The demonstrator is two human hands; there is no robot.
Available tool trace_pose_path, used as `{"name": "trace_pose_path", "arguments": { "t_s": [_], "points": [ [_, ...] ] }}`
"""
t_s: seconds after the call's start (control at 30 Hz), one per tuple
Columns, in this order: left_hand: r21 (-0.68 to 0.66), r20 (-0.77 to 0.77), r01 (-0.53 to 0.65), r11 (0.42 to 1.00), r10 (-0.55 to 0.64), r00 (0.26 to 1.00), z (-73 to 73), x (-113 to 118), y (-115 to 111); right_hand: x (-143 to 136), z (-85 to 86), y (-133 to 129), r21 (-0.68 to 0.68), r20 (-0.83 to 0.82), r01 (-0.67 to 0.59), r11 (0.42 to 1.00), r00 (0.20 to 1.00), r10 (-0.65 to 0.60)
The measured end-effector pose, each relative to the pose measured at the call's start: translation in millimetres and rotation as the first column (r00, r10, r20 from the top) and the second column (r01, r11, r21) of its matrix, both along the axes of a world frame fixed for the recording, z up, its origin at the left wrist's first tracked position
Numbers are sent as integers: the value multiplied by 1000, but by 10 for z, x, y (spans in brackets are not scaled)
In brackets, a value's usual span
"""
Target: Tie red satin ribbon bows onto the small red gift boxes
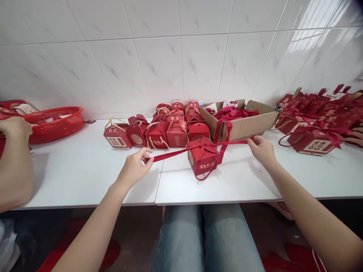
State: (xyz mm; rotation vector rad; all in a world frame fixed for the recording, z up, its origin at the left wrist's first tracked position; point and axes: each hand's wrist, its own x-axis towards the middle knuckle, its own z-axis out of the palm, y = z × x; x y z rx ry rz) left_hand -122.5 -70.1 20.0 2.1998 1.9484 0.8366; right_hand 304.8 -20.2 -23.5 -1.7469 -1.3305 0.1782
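A red gift box (202, 160) with gold lettering stands on the white table in front of me, a thin cord loop hanging down its front. A red ribbon (172, 153) crosses over the top of the box and is stretched out to both sides. My left hand (136, 166) pinches the ribbon's left end, a little above the table. On the other side, my right hand (262, 149) grips the right end between thumb and fingers. The ribbon looks crossed or knotted at the box top; I cannot tell which.
Behind stand several red gift boxes (157, 134) with cord handles. A cardboard box (244, 126) full of red ribbons is at the back. Left is a red plastic basin (56, 126) and another person's arm (15, 166); right, ribboned boxes (314, 141) and another person's fingers (356, 138).
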Motion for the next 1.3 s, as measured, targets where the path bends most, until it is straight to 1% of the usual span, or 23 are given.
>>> {"name": "trace_pose_path", "arguments": {
  "t_s": [0.03, 0.07, 0.13, 0.17, 0.2, 0.23, 0.27, 0.3, 0.37, 0.43, 0.5, 0.57, 0.6, 0.67, 0.77, 0.87, 0.93, 1.07, 1.1, 1.13, 1.23, 1.27, 1.3],
  "points": [
    [19, -37, -6, 1000, 7, 999, -6, 20, 15, -23, 13, -11, 22, 42, 1, 1000, 999, -2],
    [72, -80, -27, 997, 32, 996, -7, 59, 29, -63, 45, -32, 74, 84, 6, 997, 996, -12],
    [245, -130, -75, 967, 109, 986, 6, 203, 47, -187, 162, -100, 234, 156, -26, 972, 988, -11],
    [321, -117, -83, 944, 126, 985, 19, 308, 52, -267, 242, -142, 300, 191, -88, 950, 981, 30],
    [355, -81, -54, 933, 88, 993, 34, 431, 53, -355, 331, -183, 319, 225, -206, 925, 965, 138],
    [347, -25, 21, 938, -13, 1000, 50, 568, 55, -444, 422, -214, 299, 255, -362, 883, 922, 291],
    [298, 42, 125, 946, -144, 989, 65, 711, 57, -531, 510, -231, 232, 279, -518, 823, 846, 453],
    [243, 122, 205, 948, -240, 963, 76, 854, 63, -611, 588, -230, 156, 285, -641, 752, 758, 587],
    [179, 257, 289, 940, -328, 909, 82, 1110, 88, -737, 702, -172, 28, 278, -785, 619, 601, 749],
    [166, 328, 313, 935, -352, 877, 66, 1296, 127, -814, 754, -68, -80, 262, -850, 520, 486, 834],
    [159, 344, 333, 929, -368, 864, 32, 1397, 170, -850, 761, 34, -187, 230, -878, 441, 398, 888],
    [155, 336, 337, 929, -370, 866, -7, 1430, 206, -865, 744, 98, -264, 182, -883, 389, 350, 919],
    [152, 333, 335, 930, -368, 869, -26, 1428, 220, -870, 732, 113, -276, 166, -882, 382, 348, 923],
    [145, 338, 327, 934, -358, 870, -58, 1408, 241, -882, 707, 112, -255, 154, -880, 400, 371, 916],
    [122, 365, 334, 935, -356, 860, -88, 1366, 267, -908, 674, 75, -209, 133, -869, 448, 429, 894],
    [102, 377, 351, 931, -363, 852, -102, 1340, 290, -935, 660, 30, -204, 111, -858, 471, 458, 882],
    [94, 376, 367, 926, -374, 848, -106, 1335, 299, -946, 666, 0, -194, 138, -860, 473, 453, 881],
    [102, 385, 371, 923, -381, 841, -115, 1343, 300, -942, 668, -46, -182, 166, -881, 436, 410, 897],
    [108, 406, 363, 925, -375, 833, -120, 1344, 303, -936, 653, -50, -166, 153, -877, 451, 429, 890],
    [112, 441, 348, 931, -360, 822, -128, 1342, 309, -928, 629, -52, -137, 140, -862, 488, 470, 871],
    [80, 573, 237, 968, -239, 784, -161, 1311, 349, -898, 517, -51, 1, 118, -739, 673, 669, 734],
    [45, 593, 189, 981, -179, 785, -171, 1292, 365, -889, 475, -55, 35, 105, -692, 721, 720, 686],
    [6, 588, 149, 989, -124, 800, -179, 1272, 377, -882, 436, -64, 47, 83, -660, 750, 751, 655]
  ]
}}
